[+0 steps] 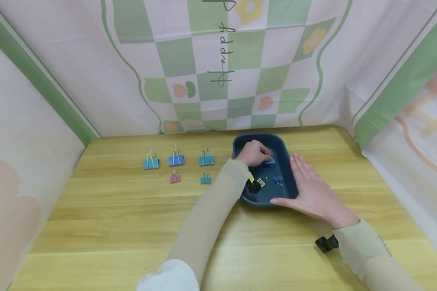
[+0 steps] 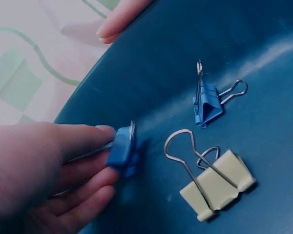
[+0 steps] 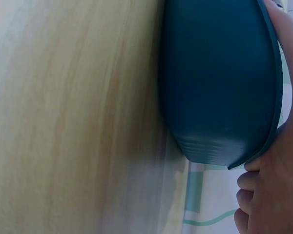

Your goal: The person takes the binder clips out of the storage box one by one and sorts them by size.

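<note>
On the wooden tabletop (image 1: 124,226), the far row comprises, left to right, a large teal binder clip (image 1: 151,163), a large blue binder clip (image 1: 176,161) and a second large teal binder clip (image 1: 206,160). Nearer lie a pink binder clip (image 1: 175,178) and a small teal binder clip (image 1: 205,180). Inside the dark blue tray (image 1: 262,205), the left hand (image 1: 254,153) pinches a held blue binder clip (image 1: 270,162); a yellow binder clip (image 2: 218,185) and a loose blue binder clip (image 2: 207,105) lie nearer. The right hand (image 1: 315,192), fingers extended and grasping nothing, rests against the tray's right rim.
</note>
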`<act>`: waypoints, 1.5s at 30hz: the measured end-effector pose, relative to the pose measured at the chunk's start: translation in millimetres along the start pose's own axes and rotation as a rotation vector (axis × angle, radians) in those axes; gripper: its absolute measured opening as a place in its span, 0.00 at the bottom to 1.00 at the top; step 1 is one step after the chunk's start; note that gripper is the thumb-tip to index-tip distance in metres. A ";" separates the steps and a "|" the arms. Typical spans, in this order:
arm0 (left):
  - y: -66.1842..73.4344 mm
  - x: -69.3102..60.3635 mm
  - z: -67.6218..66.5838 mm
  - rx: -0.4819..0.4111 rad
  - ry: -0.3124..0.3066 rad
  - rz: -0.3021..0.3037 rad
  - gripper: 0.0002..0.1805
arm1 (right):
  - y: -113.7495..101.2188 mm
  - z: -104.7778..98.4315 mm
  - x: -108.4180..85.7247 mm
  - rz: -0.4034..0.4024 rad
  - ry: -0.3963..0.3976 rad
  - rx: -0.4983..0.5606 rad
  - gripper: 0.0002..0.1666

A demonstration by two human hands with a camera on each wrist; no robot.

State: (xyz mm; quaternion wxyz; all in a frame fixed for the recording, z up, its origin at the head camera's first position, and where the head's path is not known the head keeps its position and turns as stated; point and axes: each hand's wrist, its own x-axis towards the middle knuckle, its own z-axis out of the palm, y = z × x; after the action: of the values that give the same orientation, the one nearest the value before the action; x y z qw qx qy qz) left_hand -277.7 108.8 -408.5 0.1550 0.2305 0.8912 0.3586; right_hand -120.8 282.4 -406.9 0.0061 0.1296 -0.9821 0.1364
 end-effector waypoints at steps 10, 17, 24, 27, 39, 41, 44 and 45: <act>-5.8 -0.1 1.8 -0.035 -0.050 -0.034 0.21 | -0.5 3.2 0.5 0.003 -0.002 0.009 0.79; -4.8 -1.7 1.2 -0.004 -0.051 -0.022 0.20 | -0.2 4.0 1.2 0.001 -0.001 0.023 0.79; 1.4 -6.6 -9.4 -0.025 -0.017 0.007 0.18 | -0.6 2.5 1.8 -0.022 0.012 0.025 0.78; 3.9 -9.9 -22.1 -0.038 0.005 0.045 0.18 | -0.7 1.4 2.2 -0.035 0.022 0.024 0.78; -5.3 -35.3 -94.1 -0.126 0.091 0.169 0.21 | 1.1 3.5 2.9 -0.018 0.019 0.025 0.79; -11.2 -42.0 -106.3 -0.143 0.106 0.170 0.22 | 1.3 3.8 2.5 -0.013 0.016 0.026 0.80; -22.1 -53.9 -123.5 -0.174 0.127 0.164 0.23 | 1.4 3.8 1.5 -0.005 0.015 0.026 0.80; -25.9 -58.1 -128.9 -0.181 0.135 0.160 0.23 | 1.4 3.7 1.2 -0.002 0.012 0.027 0.80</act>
State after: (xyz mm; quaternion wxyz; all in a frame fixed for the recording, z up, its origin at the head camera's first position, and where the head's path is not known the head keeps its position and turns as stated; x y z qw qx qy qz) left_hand -293.2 -11.2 -331.0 0.0855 0.2613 0.8423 0.4637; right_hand -122.2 282.5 -410.8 0.0104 0.1300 -0.9800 0.1502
